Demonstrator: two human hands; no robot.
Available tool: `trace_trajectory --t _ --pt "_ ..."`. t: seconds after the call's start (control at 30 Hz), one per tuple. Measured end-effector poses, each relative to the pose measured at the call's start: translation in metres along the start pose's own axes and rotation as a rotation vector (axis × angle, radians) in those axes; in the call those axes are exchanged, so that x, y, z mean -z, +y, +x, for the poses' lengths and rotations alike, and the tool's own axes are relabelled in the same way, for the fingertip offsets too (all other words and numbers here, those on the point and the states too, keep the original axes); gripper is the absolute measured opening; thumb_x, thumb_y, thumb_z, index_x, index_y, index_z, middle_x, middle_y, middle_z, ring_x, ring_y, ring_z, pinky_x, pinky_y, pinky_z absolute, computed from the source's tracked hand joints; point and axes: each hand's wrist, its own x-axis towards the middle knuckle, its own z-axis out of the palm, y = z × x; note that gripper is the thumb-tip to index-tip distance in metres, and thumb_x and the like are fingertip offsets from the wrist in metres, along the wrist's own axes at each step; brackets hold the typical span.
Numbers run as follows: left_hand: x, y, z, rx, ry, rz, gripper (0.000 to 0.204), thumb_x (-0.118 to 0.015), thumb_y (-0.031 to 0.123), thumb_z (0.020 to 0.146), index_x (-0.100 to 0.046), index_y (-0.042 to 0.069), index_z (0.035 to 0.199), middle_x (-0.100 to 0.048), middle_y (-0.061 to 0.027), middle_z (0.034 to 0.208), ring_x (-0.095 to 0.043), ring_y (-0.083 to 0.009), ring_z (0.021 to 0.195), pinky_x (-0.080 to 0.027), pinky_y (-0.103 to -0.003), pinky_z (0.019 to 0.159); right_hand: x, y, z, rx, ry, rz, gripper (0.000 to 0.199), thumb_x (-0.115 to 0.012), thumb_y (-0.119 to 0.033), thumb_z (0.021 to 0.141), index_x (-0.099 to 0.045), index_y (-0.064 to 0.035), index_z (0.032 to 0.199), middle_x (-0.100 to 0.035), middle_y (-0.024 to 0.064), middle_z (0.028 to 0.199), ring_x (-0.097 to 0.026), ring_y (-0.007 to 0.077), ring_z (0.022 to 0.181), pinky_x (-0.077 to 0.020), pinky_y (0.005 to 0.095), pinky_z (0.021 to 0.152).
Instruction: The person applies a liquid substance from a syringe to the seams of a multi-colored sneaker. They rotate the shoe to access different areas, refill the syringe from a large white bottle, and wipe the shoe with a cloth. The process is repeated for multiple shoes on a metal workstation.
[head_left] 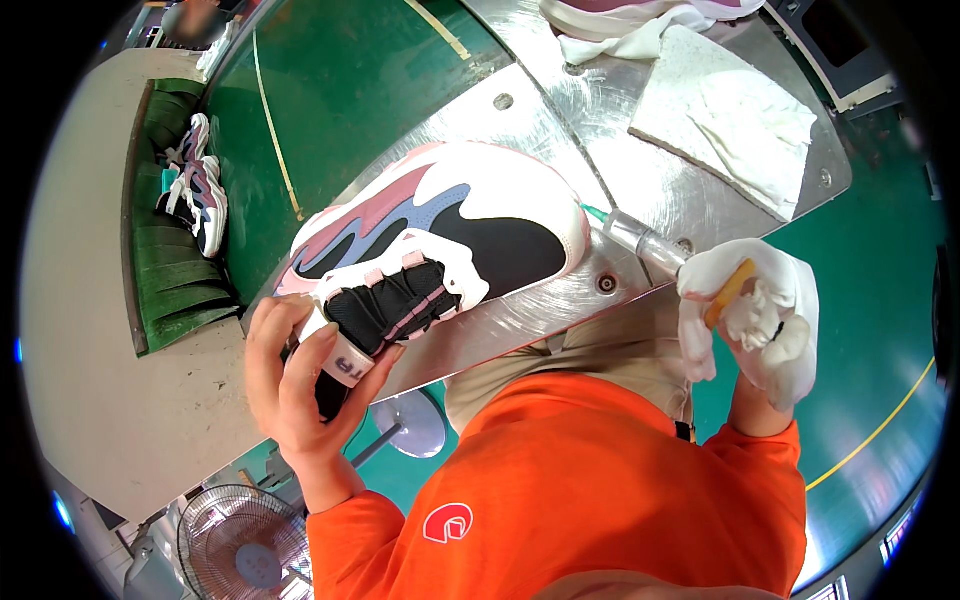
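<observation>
A white sneaker (470, 215) with pink, blue and black panels lies on a shiny metal worktable (560, 120), toe pointing right. My bare left hand (295, 375) grips its heel and tongue from the lower left. My right hand (755, 315), in a white glove, holds a clear syringe-like applicator (640, 240) whose green tip touches the toe of the sneaker, plus a small yellow piece (730, 290) between the fingers.
A white cloth on a speckled slab (740, 115) lies at the table's far right, beside another shoe (620, 15) at the top edge. More sneakers (200, 185) rest on a green rack at left. A fan (240, 545) stands on the floor below.
</observation>
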Motion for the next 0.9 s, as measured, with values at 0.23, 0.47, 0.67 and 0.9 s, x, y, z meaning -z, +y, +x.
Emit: trace_trajectory --t 0.23,0.47,0.67,0.9 --pt "0.016 0.001 0.002 0.028 -0.174 -0.017 0.067 -0.091 0.015 0.056 -0.056 0.009 0.113 -0.059 -0.0161 0.114 -0.060 -0.0382 0.105 -0.051 -0.048 0.083 0.008 0.008 -0.004 0.161 -0.018 0.100 0.065 -0.072 -0.015 0.060 -0.052 0.0105 0.116 -0.059 0.0126 0.080 -0.060 0.0190 0.065 -0.0485 0.0264 0.060" --pt "0.012 -0.018 0.009 -0.100 -0.121 -0.013 0.057 -0.088 0.011 0.062 -0.059 0.009 0.111 -0.065 -0.0141 0.115 -0.064 -0.0351 0.104 -0.052 -0.043 0.084 0.006 0.028 0.006 0.445 0.222 -0.295 0.073 -0.069 0.006 0.059 -0.048 0.0020 0.128 -0.060 0.0090 0.096 -0.063 0.0167 0.078 -0.0524 0.0277 0.073" --pt "0.023 -0.048 -0.006 0.387 0.155 -0.462 0.044 -0.083 0.001 0.072 -0.058 0.003 0.108 -0.067 -0.0168 0.111 -0.066 -0.0195 0.098 -0.054 -0.032 0.081 0.011 0.064 0.032 0.514 0.377 -0.681 0.067 -0.077 0.000 0.066 -0.051 -0.0032 0.127 -0.062 0.0076 0.090 -0.059 0.0136 0.076 -0.0511 0.0272 0.074" --pt "0.045 -0.056 -0.004 0.748 0.199 -0.622 0.034 -0.078 0.008 0.078 -0.059 0.004 0.107 -0.064 -0.0008 0.086 -0.057 -0.0063 0.076 -0.047 -0.021 0.068 0.011 0.066 0.045 0.545 0.488 -0.689 0.062 -0.079 -0.004 0.067 -0.054 -0.0011 0.124 -0.062 0.0076 0.092 -0.059 0.0143 0.081 -0.0503 0.0276 0.075"
